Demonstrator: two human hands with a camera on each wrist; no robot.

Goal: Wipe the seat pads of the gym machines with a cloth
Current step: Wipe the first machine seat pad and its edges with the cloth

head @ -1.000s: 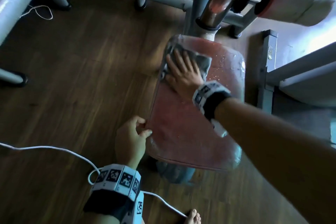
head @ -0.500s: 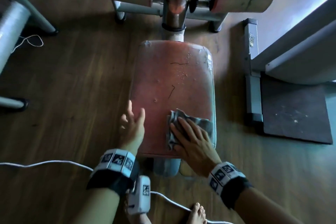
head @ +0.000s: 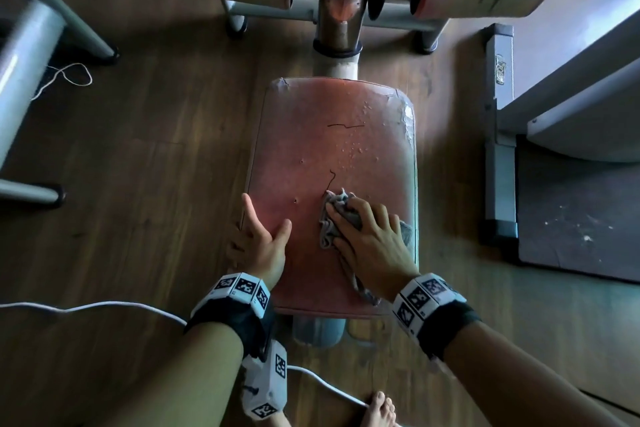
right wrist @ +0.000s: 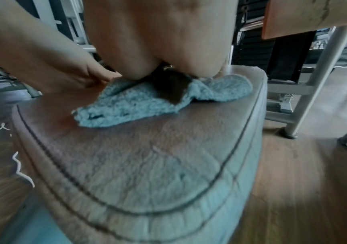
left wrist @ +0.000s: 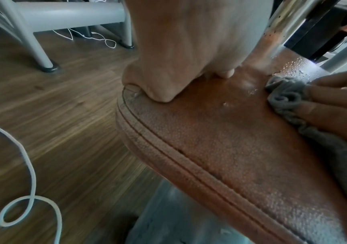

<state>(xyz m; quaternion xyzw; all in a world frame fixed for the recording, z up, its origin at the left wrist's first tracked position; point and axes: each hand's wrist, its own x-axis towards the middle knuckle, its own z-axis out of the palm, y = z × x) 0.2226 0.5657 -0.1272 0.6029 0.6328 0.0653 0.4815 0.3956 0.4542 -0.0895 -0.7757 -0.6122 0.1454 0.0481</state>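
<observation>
my right hand point(head: 372, 241) presses flat, fingers spread, on the grey cloth point(head: 334, 218) to scrub the red seat pad point(head: 332, 149). my left hand point(head: 258, 243), fingers relaxed, braces the pad's edge beside it for steadiness.

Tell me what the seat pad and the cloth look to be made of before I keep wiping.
Seat pad: looks like reddish vinyl or faux leather over padding, judging by the pebbled grain, piped seam, surface cracks and beaded droplets. Cloth: grey-blue, with a fuzzy looped pile like terry or microfibre; it bunches softly under the right hand.
</observation>
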